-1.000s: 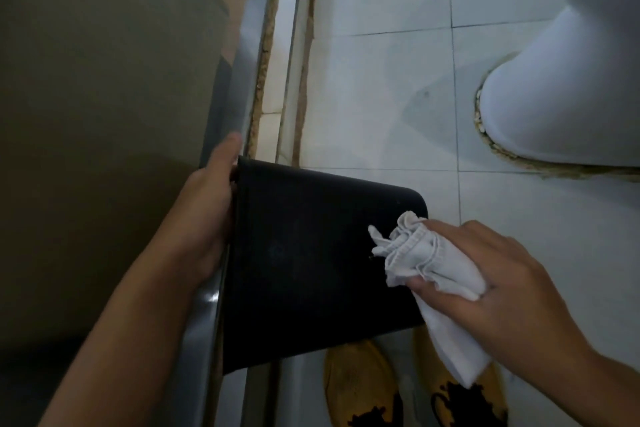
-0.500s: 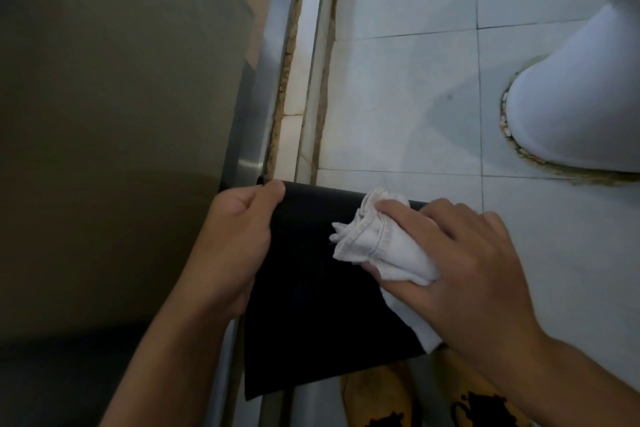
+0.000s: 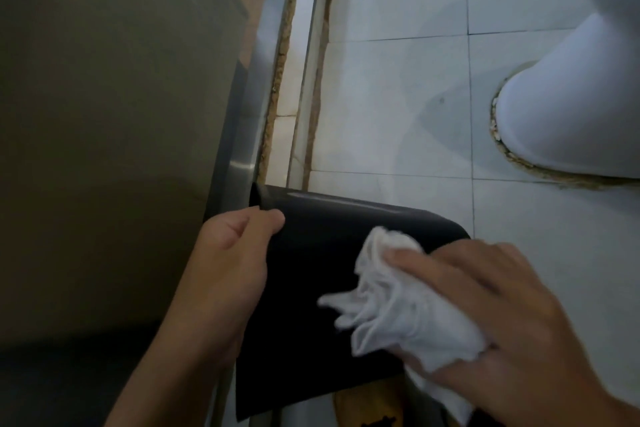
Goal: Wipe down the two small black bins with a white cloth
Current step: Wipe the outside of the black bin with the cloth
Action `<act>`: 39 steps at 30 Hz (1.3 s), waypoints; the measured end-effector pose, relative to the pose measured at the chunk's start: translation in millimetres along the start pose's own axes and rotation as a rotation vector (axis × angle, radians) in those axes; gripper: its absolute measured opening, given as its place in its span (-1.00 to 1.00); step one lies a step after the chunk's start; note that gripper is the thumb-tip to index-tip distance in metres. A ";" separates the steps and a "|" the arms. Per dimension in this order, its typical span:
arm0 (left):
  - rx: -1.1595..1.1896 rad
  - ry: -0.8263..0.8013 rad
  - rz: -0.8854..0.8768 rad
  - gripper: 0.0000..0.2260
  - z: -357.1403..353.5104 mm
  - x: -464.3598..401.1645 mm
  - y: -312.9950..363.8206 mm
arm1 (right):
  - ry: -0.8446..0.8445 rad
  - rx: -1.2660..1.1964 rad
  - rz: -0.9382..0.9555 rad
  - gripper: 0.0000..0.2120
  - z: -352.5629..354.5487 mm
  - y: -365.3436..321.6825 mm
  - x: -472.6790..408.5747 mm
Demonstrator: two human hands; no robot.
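a small black bin (image 3: 311, 291) is held off the white tiled floor (image 3: 391, 107), tipped so one flat side faces the camera, low in the middle of the view. its left edge sits just beside the metal door frame (image 3: 239, 135) that runs up the left of the floor, with the frosted glass door panel (image 3: 110, 114) further left.

the left hand (image 3: 230, 253) grips the bin's upper left edge, fingers curled over the rim and thumb lying along the near face. the right hand (image 3: 491, 322) holds a bunched white cloth (image 3: 398, 308) and presses it against the bin's right half, near the rounded upper right corner; the fingers lie fairly flat over the top of the cloth while the thumb closes under it, so the cloth is pinched between them. a loose tail of cloth hangs below the hand past the bin's lower right edge.

at the right edge of the floor stands the white toilet base (image 3: 568, 107), well apart from the bin. a yellow slipper (image 3: 363, 406) shows under the bin at the bottom edge.
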State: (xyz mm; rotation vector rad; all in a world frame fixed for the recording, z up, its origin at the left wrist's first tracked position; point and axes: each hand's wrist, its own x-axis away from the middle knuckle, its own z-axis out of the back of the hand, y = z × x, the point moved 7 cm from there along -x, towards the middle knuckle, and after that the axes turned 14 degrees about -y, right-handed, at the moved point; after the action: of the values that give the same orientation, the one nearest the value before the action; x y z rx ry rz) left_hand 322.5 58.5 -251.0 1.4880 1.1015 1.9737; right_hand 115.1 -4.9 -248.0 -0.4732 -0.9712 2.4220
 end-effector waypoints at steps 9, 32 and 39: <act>-0.098 0.010 -0.191 -0.59 -20.3 24.9 13.5 | 0.199 -0.188 -0.339 -0.51 37.6 42.3 14.7; -0.489 0.207 -0.660 -0.81 -20.5 69.8 -12.1 | 0.253 -0.501 -0.352 -0.54 36.9 44.0 4.6; -0.325 0.043 -0.354 -0.76 -20.6 58.7 -13.2 | 0.088 -0.232 -0.240 -0.46 16.8 6.8 -8.7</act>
State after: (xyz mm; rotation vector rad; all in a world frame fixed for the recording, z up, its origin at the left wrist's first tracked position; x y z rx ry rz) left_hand 282.2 102.6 -228.9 1.0108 0.9303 1.8338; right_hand 112.1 -23.2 -240.2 -0.5065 -1.2033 2.0699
